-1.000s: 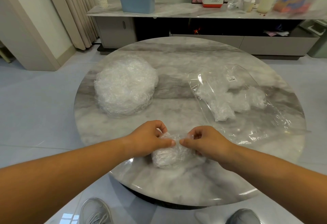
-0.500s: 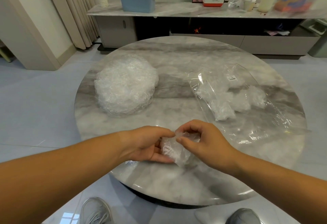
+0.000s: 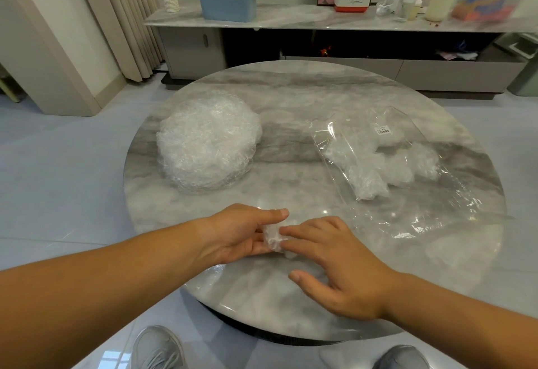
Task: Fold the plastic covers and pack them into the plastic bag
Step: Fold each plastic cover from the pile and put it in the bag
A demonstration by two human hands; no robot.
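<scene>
Left hand (image 3: 244,234): largely open, palm turned inward and up; fingers nearly straight, thumb extended above them.
Left hand contact: folded plastic cover (image 3: 272,239), a small crumpled wad, lies against the fingers; thumb contact cannot be determined.
Right hand (image 3: 337,266): open, palm down, fingers straight, thumb spread wide toward the person.
Right hand contact: fingertips (image 3: 286,233) press on the wad from the right.
Arm pose: both forearms reach forward and converge just above the near part of the table (image 3: 291,304).
Unfolded covers: heap of plastic covers (image 3: 206,141) on the far left of the table, well apart from the hands.
Plastic bag (image 3: 407,202): lies flat on the right of the table, near the right hand, with packed covers (image 3: 369,182) inside.
</scene>
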